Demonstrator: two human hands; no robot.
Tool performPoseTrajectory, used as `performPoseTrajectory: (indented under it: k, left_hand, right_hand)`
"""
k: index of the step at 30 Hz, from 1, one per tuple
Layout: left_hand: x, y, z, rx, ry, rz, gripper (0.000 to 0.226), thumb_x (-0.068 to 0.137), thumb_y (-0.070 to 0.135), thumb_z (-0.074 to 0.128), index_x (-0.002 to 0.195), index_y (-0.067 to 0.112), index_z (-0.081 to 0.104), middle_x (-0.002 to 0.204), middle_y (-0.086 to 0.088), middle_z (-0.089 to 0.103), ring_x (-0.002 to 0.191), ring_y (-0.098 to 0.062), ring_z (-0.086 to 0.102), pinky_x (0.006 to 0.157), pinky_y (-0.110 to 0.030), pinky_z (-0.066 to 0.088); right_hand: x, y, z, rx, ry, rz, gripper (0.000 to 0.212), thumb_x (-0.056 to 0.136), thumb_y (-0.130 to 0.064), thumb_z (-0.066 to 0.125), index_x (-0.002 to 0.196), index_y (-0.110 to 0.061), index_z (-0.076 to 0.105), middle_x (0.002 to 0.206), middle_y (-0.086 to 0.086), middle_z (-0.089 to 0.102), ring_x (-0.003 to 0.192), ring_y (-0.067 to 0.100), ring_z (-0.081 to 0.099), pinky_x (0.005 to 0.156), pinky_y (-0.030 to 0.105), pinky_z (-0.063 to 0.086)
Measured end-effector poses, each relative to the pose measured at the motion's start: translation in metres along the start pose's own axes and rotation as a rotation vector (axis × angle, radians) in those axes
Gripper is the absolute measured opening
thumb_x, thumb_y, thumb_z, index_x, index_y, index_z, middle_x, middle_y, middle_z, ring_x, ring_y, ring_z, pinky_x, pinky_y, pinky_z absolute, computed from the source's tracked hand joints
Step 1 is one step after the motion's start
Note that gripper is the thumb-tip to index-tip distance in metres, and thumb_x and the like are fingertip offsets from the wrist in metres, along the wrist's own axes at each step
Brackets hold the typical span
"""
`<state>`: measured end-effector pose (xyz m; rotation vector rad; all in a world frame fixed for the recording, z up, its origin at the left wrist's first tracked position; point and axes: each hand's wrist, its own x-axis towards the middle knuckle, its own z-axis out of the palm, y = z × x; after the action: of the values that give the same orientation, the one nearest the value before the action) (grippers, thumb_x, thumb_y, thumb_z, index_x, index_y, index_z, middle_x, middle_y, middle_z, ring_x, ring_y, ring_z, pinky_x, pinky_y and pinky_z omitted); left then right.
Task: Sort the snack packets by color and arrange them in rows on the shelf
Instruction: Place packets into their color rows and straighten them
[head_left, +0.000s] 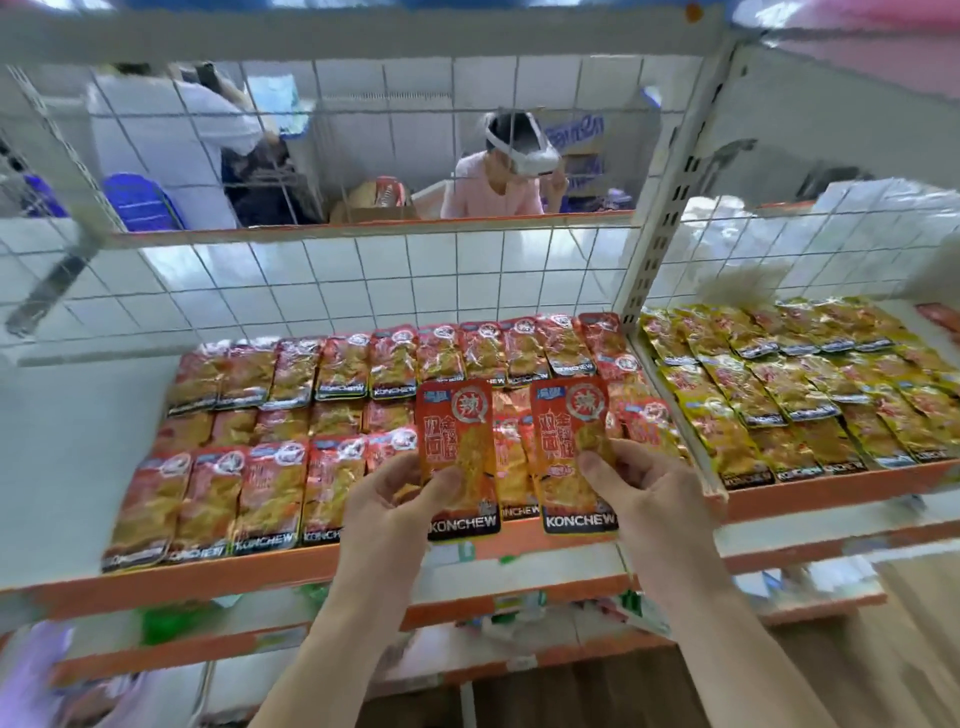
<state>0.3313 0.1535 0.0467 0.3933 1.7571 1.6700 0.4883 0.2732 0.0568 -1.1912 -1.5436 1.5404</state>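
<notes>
The left hand (395, 499) pinches a red packet (457, 441) near its lower edge, thumb on the front and fingers curled behind. The right hand (641, 488) grips a second red packet (571, 436) the same way, its thumb pressed on the lower right of the front. Both packets stand upright, side by side with a narrow gap between them, their dark KONCHEW bands at the bottom. They are held over the front right part of the shelf (249, 574), just above its orange front edge.

On the shelf below and behind them lie the red rows (322, 374), packets flat and overlapping, running from the back grid (363, 275) towards the front. The front row fills the left side up to the left hand, and one more red packet shows in the gap between the two held ones. To the right, past the slotted post (670, 208), the yellow packets (779, 389) lie in their own rows on the next shelf section.

Through the grid, a person (498, 187) wearing a white headset sits on the far side. Lower shelves (218, 639) with orange edges show under the arms, their contents blurred.
</notes>
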Motion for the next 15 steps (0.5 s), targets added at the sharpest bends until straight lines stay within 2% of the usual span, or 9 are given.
performPoseTrajectory:
  k: [2, 6, 9, 11, 13, 15]
  left_hand:
    - [0.008, -0.005, -0.006, 0.025, 0.007, 0.001, 0.01, 0.085, 0.013, 0.077, 0.09, 0.021, 0.076, 0.086, 0.002, 0.078, 0.082, -0.015, 0.073, 0.08, -0.03, 0.047]
    - [0.017, -0.01, 0.003, 0.025, 0.007, -0.005, 0.013, 0.085, 0.01, 0.076, 0.088, 0.024, 0.077, 0.086, 0.003, 0.078, 0.083, -0.015, 0.074, 0.084, -0.032, 0.051]
    - [0.022, -0.009, 0.022, 0.028, -0.032, 0.001, 0.01, 0.087, 0.014, 0.073, 0.089, 0.025, 0.074, 0.084, 0.008, 0.078, 0.078, -0.003, 0.072, 0.075, -0.018, 0.046]
    - [0.03, -0.009, 0.035, 0.056, -0.026, 0.011, 0.007, 0.089, 0.017, 0.072, 0.089, 0.024, 0.075, 0.084, 0.007, 0.078, 0.079, -0.005, 0.072, 0.078, -0.022, 0.048]
    - [0.039, -0.012, 0.05, 0.085, -0.005, 0.019, 0.007, 0.09, 0.019, 0.072, 0.087, 0.024, 0.076, 0.083, 0.004, 0.078, 0.081, -0.011, 0.074, 0.082, -0.033, 0.053]
    - [0.047, -0.012, 0.068, 0.109, 0.035, 0.026, 0.015, 0.091, 0.019, 0.071, 0.08, 0.029, 0.073, 0.077, 0.01, 0.077, 0.073, -0.005, 0.072, 0.073, -0.029, 0.054]
  right_hand:
    - [0.004, 0.005, 0.008, 0.001, 0.0, 0.005, 0.005, 0.09, -0.021, 0.071, 0.089, -0.02, 0.076, 0.086, -0.003, 0.076, 0.087, 0.019, 0.072, 0.081, 0.032, 0.056]
    - [0.008, 0.012, 0.003, -0.005, -0.004, 0.026, 0.006, 0.091, -0.02, 0.07, 0.09, -0.021, 0.076, 0.088, -0.003, 0.077, 0.088, 0.017, 0.073, 0.084, 0.037, 0.057]
    - [0.022, 0.015, -0.01, -0.009, -0.005, 0.051, 0.008, 0.091, -0.021, 0.069, 0.094, -0.021, 0.076, 0.089, -0.004, 0.078, 0.09, 0.016, 0.073, 0.09, 0.042, 0.056]
    - [0.037, 0.016, -0.021, -0.021, -0.015, 0.055, 0.01, 0.092, -0.023, 0.067, 0.099, -0.022, 0.076, 0.091, -0.005, 0.078, 0.092, 0.016, 0.073, 0.09, 0.043, 0.056]
    - [0.052, 0.018, -0.034, -0.024, -0.04, 0.054, 0.012, 0.095, -0.019, 0.065, 0.1, -0.023, 0.075, 0.093, -0.006, 0.077, 0.094, 0.014, 0.072, 0.089, 0.035, 0.055]
    - [0.069, 0.017, -0.048, -0.042, -0.088, 0.06, 0.015, 0.097, -0.016, 0.062, 0.102, -0.021, 0.075, 0.096, -0.005, 0.077, 0.097, 0.014, 0.072, 0.091, 0.033, 0.054]
